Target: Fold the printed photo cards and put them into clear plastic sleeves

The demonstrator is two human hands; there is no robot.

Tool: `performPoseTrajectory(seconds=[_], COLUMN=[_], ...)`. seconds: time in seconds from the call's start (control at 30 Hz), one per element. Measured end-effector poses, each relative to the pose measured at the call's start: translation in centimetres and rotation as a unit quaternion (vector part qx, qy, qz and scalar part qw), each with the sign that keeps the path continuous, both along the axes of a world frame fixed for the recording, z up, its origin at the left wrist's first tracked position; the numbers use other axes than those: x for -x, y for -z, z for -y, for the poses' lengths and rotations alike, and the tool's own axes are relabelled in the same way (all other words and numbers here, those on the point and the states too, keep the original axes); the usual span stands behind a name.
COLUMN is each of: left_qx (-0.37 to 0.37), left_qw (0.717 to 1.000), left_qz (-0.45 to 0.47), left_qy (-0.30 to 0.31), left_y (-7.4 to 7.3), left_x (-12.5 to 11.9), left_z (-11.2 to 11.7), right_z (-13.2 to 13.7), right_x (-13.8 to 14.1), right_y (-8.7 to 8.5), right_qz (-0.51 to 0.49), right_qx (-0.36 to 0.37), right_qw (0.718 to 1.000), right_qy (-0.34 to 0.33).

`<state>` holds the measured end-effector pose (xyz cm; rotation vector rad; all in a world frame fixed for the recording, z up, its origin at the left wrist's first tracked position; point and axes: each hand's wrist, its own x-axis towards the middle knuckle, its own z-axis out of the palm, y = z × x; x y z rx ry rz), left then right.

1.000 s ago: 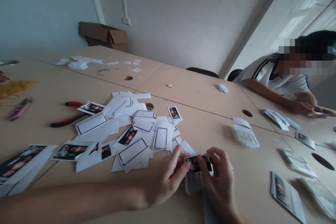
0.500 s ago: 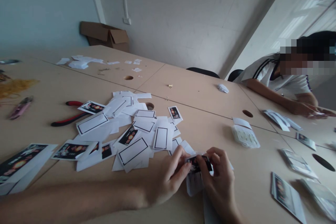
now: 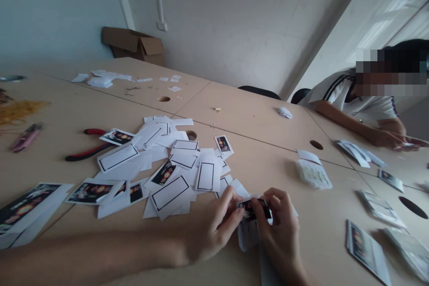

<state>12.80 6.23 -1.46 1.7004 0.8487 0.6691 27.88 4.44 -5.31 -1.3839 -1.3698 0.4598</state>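
Between my two hands is a small clear plastic packet with a dark printed card at its upper end. My left hand pinches the card's left side between thumb and fingers. My right hand presses its thumb on the card's face, with the other fingers curled behind the right edge. Whether the card lies inside or on top of the packet, I cannot tell. Just beyond my left hand spreads a heap of cards, some with black-framed white backs, others with dark printed fronts.
Red-and-black-handled pliers lie partly under the heap, left of it. Further left are pink-handled cutters and yellow strands. On the right stand a clear packet stack and card stacks. A co-worker sits across the table.
My hands keep almost the same grip on the card and packet. The co-worker's hands have shifted slightly.
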Motion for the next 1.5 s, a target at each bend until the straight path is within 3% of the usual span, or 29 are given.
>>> performPoseTrajectory(seconds=[0.13,0.3,0.63,1.03,1.5], left_qx=[-0.023,-0.040,-0.069,-0.055,-0.037], left_qw=[0.999,0.998,0.996,0.998,0.998], left_qz=[-0.007,-0.040,-0.056,-0.016,-0.057], left_qy=[-0.024,0.014,-0.016,-0.018,-0.014], left_y=[-0.1,-0.2,-0.4,1.1,0.4], left_x=[0.1,0.4,0.6,0.3,0.4], left_z=[0.1,-0.1,0.0,0.2,0.0], right_z=[0.0,-0.1,0.0,-0.1,0.2], right_x=[0.0,-0.1,0.2,-0.1,-0.3], right_y=[0.1,0.1,-0.9,0.1,-0.9], right_qz=[-0.004,0.006,-0.037,-0.018,-0.014], right_qx=[0.011,0.013,0.036,0.003,0.021], right_qw=[1.000,1.000,0.999,1.000,0.998], right_qy=[-0.006,0.000,-0.006,0.005,-0.052])
